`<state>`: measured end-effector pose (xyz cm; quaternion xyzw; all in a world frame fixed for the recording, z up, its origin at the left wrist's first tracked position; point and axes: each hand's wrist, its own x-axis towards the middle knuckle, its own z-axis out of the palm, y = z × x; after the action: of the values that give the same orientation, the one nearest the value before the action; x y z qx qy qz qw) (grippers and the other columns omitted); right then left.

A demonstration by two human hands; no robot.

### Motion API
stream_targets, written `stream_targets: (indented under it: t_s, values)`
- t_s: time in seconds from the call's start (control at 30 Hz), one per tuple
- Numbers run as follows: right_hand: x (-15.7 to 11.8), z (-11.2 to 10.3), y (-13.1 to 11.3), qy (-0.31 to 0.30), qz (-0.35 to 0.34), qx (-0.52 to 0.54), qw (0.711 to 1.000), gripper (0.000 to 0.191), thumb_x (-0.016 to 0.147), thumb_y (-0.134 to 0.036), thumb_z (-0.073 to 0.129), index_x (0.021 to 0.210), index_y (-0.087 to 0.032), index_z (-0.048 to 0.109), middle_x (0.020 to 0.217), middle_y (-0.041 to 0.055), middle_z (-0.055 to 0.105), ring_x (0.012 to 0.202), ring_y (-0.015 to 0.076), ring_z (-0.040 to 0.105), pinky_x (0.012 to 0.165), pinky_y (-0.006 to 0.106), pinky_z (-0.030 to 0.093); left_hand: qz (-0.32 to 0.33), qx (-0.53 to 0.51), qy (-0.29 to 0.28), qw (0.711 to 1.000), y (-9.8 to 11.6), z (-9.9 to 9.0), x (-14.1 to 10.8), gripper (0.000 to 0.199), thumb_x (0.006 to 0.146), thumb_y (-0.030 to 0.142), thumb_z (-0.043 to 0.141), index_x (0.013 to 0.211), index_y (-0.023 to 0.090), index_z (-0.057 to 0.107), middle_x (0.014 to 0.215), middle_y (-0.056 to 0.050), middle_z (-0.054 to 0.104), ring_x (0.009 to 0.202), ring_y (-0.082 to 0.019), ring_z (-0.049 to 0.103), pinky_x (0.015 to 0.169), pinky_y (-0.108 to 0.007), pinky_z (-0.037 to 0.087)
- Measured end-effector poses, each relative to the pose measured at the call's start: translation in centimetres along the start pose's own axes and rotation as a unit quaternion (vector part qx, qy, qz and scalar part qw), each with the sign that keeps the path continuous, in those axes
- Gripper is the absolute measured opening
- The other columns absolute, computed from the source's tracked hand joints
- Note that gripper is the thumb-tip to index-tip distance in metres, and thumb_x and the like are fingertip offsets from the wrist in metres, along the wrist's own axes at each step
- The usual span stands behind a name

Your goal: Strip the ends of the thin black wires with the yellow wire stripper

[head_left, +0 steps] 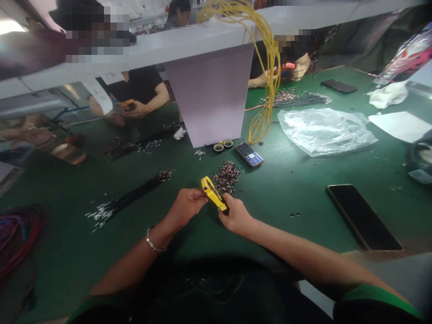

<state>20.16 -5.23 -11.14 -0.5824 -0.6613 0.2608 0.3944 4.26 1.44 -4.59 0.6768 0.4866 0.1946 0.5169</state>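
Forearms (297,252) reaching in, left hand (185,208) and right hand (236,217) together, both clamped on a yellow wire stripper (212,193)! Black wire bundle (131,196) lies left with bare silver ends, and a heap of copper-coloured wire ends (226,177) sits just ahead.

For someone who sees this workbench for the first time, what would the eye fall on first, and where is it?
The bright yellow cable stripper, held in the person's left hand and right hand, stands out first at the near side of the green workbench. Next comes the bundle of yellow cables hanging over the white shelf at top centre. To the right lies a crumpled clear plastic bag.
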Motion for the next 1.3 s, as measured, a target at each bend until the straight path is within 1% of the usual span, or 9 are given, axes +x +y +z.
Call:
stream_targets:
  t_s: [0.27, 0.4, 0.47, 0.57, 0.63, 0.77, 0.93, 1.1, 1.3]
  values:
    - [0.6, 0.4, 0.3, 0.033, 0.022, 0.013, 0.999, 0.008, 0.072, -0.022, 0.05, 0.076, -0.021, 0.042, 0.058, -0.0009, 0.051, 0.051, 0.0144, 0.047, 0.053, 0.026, 0.035, 0.0, -0.027, -0.006, 1.0, -0.3, 0.4, 0.9, 0.019, 0.075, 0.028, 0.058, 0.075, 0.014, 0.07, 0.04, 0.008, 0.035, 0.039, -0.005, 0.028, 0.042, -0.02, 0.022]
    - [1.0, 0.0, 0.1, 0.041, 0.064, 0.076, 0.994, 0.006, 0.07, -0.021, 0.05, 0.073, -0.021, 0.045, 0.058, -0.0016, 0.052, 0.051, 0.0134, 0.048, 0.052, 0.026, 0.037, -0.016, -0.042, 0.008, 0.999, -0.2, 0.4, 1.4, 0.017, 0.075, 0.026, 0.059, 0.076, 0.012, 0.069, 0.039, 0.008, 0.038, 0.038, -0.005, 0.029, 0.041, -0.02, 0.021]
    - [1.2, -0.4, 0.2, 0.034, 0.114, 0.16, 0.98, 0.007, 0.069, -0.022, 0.05, 0.074, -0.021, 0.046, 0.053, -0.0045, 0.049, 0.045, 0.012, 0.047, 0.047, 0.025, 0.038, -0.034, -0.055, 0.025, 0.998, 0.0, 0.4, 1.5, 0.018, 0.075, 0.025, 0.058, 0.082, 0.011, 0.069, 0.039, 0.007, 0.041, 0.037, -0.005, 0.03, 0.04, -0.02, 0.02]
    - [1.5, -1.0, 0.5, 0.016, 0.19, 0.306, 0.933, 0.014, 0.065, -0.022, 0.051, 0.078, -0.021, 0.046, 0.045, -0.009, 0.045, 0.035, 0.0109, 0.043, 0.038, 0.023, 0.036, -0.043, -0.078, 0.028, 0.996, 0.1, 0.2, 1.6, 0.023, 0.077, 0.023, 0.054, 0.091, 0.01, 0.067, 0.043, 0.006, 0.048, 0.036, -0.004, 0.03, 0.038, -0.019, 0.019]
    - [1.8, -1.5, 0.6, 0.014, 0.206, 0.37, 0.906, 0.019, 0.061, -0.02, 0.053, 0.078, -0.02, 0.046, 0.048, -0.0083, 0.049, 0.035, 0.0113, 0.045, 0.038, 0.024, 0.037, -0.042, -0.087, 0.015, 0.995, 0.1, 0.1, 1.5, 0.024, 0.076, 0.02, 0.053, 0.093, 0.009, 0.065, 0.047, 0.004, 0.053, 0.035, -0.004, 0.031, 0.037, -0.019, 0.02]
    - [2.0, -2.3, 0.4, -0.034, 0.171, 0.42, 0.891, 0.022, 0.06, -0.017, 0.058, 0.081, -0.017, 0.052, 0.061, -0.0037, 0.058, 0.047, 0.013, 0.055, 0.049, 0.027, 0.043, -0.03, -0.108, 0.011, 0.994, 0.1, 0.0, 1.5, 0.019, 0.075, 0.02, 0.054, 0.09, 0.011, 0.059, 0.054, 0.001, 0.061, 0.034, -0.004, 0.036, 0.036, -0.019, 0.028]
    - [1.9, -2.9, 0.0, -0.068, 0.149, 0.435, 0.885, 0.028, 0.061, -0.017, 0.062, 0.089, -0.016, 0.056, 0.07, -0.0003, 0.063, 0.057, 0.0153, 0.06, 0.059, 0.03, 0.044, -0.014, -0.135, 0.029, 0.99, 0.6, 0.2, 1.1, 0.01, 0.075, 0.022, 0.056, 0.081, 0.014, 0.056, 0.056, 0.001, 0.063, 0.032, -0.004, 0.037, 0.033, -0.019, 0.031]
    - [1.9, -3.1, -0.2, -0.099, 0.165, 0.487, 0.852, 0.031, 0.063, -0.015, 0.064, 0.093, -0.015, 0.057, 0.076, 0.0031, 0.067, 0.062, 0.0179, 0.063, 0.064, 0.034, 0.048, -0.014, -0.137, 0.07, 0.988, 0.6, -0.3, 0.6, 0.01, 0.075, 0.024, 0.059, 0.078, 0.014, 0.059, 0.055, 0.001, 0.063, 0.033, -0.004, 0.037, 0.034, -0.019, 0.029]
    - [1.5, -3.2, -0.2, -0.186, 0.145, 0.536, 0.811, 0.038, 0.066, -0.014, 0.068, 0.104, -0.013, 0.059, 0.086, 0.0077, 0.07, 0.07, 0.0216, 0.067, 0.07, 0.04, 0.051, 0.031, -0.099, 0.135, 0.985, 0.3, -2.0, 0.4, 0.015, 0.076, 0.028, 0.062, 0.083, 0.015, 0.068, 0.056, 0.001, 0.061, 0.038, -0.004, 0.036, 0.037, -0.02, 0.026]
